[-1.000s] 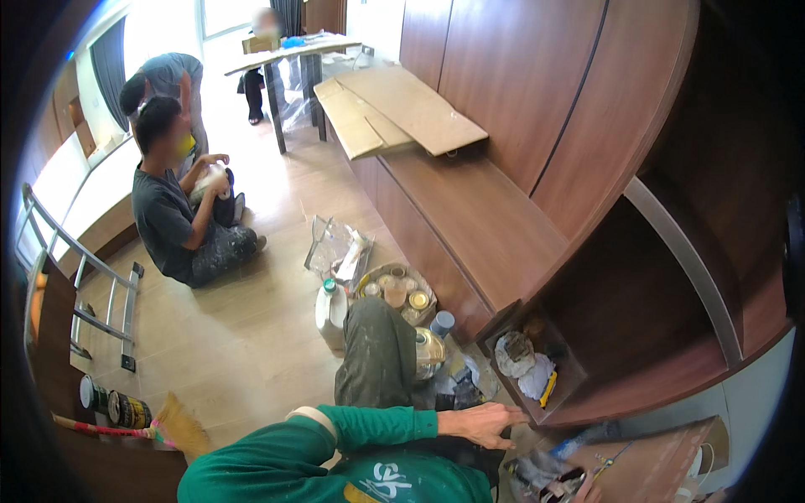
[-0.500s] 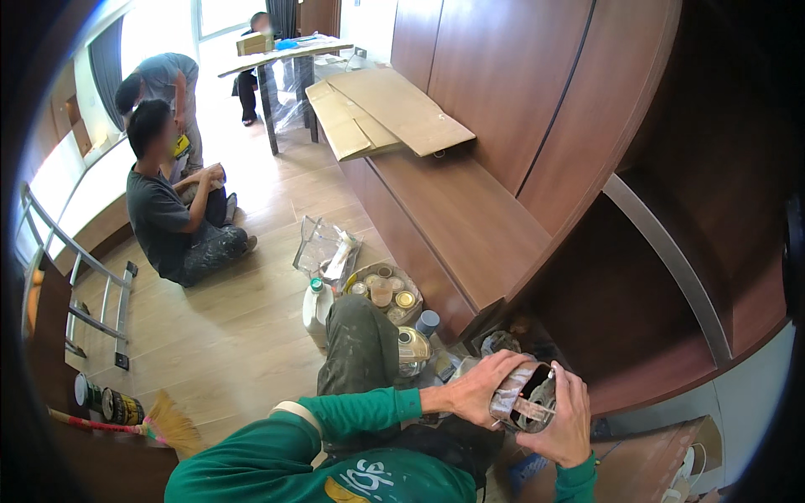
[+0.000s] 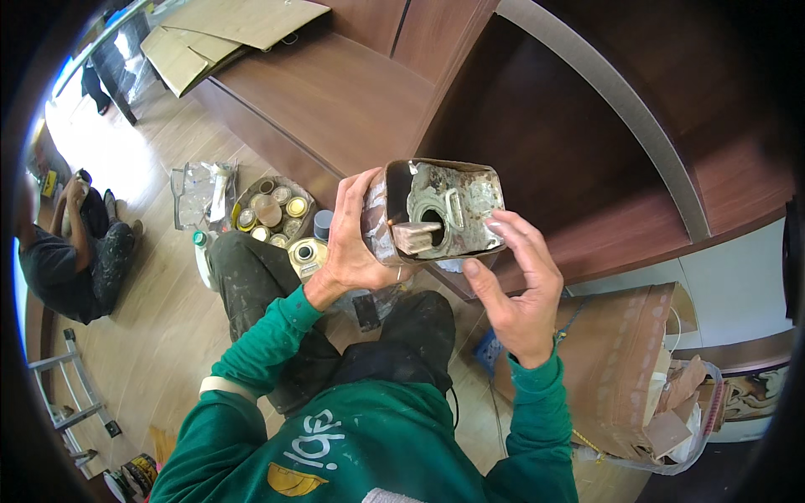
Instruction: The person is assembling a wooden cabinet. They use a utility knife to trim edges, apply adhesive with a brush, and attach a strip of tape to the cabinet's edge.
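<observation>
A rusty, paint-smeared metal can [image 3: 464, 189] is held up above my lap, its top facing me. That top has a raised metal loop and a round hole, and it looks partly cut away along the left. My left hand [image 3: 348, 243] grips the can's left side, thumb underneath. From the opening sticks a flat, pale, paint-crusted handle [image 3: 412, 238]; what it belongs to is hidden inside. My right hand [image 3: 524, 293] has its fingers apart at the can's right edge. Its fingertips are at the rim, and I cannot tell whether they touch it.
Left of my knees stand a tray of small tins and cups [image 3: 272, 210], a white jug with green cap [image 3: 204, 256] and a round-mouthed tin [image 3: 308, 254]. A cardboard box [image 3: 616, 369] is at right, a wooden bench [image 3: 335, 92] ahead. Someone sits at far left [image 3: 63, 260].
My view has swung down and right. The can now appears nearer the middle, its top turned toward me. My right hand has loosened from the can's side and spread its fingers.
</observation>
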Motion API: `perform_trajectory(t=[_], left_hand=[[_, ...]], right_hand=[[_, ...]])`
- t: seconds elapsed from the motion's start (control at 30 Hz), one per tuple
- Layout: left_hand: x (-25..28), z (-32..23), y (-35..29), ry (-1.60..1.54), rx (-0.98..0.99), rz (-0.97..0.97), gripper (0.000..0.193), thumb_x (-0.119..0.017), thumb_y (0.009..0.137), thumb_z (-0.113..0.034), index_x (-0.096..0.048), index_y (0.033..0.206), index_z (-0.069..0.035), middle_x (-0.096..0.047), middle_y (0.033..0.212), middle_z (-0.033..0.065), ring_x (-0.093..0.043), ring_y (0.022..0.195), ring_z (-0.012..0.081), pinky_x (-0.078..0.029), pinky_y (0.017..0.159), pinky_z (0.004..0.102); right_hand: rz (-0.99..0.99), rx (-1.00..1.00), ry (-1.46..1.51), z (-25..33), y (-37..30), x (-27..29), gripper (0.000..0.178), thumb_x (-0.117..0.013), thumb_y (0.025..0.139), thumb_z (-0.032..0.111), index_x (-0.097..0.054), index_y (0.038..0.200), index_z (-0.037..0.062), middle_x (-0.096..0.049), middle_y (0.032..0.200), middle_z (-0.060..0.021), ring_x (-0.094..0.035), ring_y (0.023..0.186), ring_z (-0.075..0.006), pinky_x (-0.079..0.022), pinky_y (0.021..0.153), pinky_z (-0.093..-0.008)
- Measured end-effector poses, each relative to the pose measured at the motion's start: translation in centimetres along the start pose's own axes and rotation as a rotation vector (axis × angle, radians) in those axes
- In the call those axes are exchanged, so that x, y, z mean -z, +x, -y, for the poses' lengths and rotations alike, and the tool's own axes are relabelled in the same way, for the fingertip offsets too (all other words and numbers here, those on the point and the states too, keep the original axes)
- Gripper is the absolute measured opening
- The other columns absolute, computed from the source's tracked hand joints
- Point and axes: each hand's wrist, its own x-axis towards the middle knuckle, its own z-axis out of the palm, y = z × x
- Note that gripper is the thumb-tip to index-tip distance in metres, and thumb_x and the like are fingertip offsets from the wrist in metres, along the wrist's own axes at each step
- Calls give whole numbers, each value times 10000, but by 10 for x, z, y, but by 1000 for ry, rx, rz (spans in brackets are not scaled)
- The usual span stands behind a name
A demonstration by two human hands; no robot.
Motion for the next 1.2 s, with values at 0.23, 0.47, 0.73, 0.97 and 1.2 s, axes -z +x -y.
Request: perform_trajectory(t=[0.23,0.47,0.73,0.97,1.2], left_hand=[[6,11,10,84,-67,23,1153,-908,464,-235,-390,1465,4,-510,1315,237,-546,1186,414,-460,1008,479],[5,20,2,115,-97,-49,1109,-876,468,-194,-401,1447,21,-513,1302,251,-548,1170,430,-465,999,478],[20,28,-12,249,-134,-83,1119,-929,505,-366,-433,1410,68,-553,1294,224,-570,1143,405,-466,1002,488],[35,24,-17,172,-165,-111,1058,-910,558,-342,-434,1395,97,-552,1297,238,-567,1165,413,-447,1030,481],[53,6,-31,80,-37,-131,1022,-814,684,-422,-388,1451,101,-559,1320,239,-568,1229,397,-413,1098,459]], right_hand=[[88,38,-26,13,20,-25,368,-759,882,107,-671,1219,-10,-728,1068,-148,-699,1000,-275,-533,877,-361],[147,-197,222,8,30,-58,354,-688,955,113,-632,1283,-8,-744,825,-95,-625,851,-57,-500,757,-263],[-3,-334,398,31,49,-55,233,-815,846,72,-666,1009,-1,-685,735,-3,-562,647,-15,-414,550,-200],[-148,-406,698,2,66,4,223,-763,863,38,-696,1069,-12,-697,812,0,-558,633,-26,-415,568,-182],[-137,-642,689,-40,59,15,201,-719,958,210,-715,1076,48,-642,774,28,-565,644,-38,-392,516,-182]])
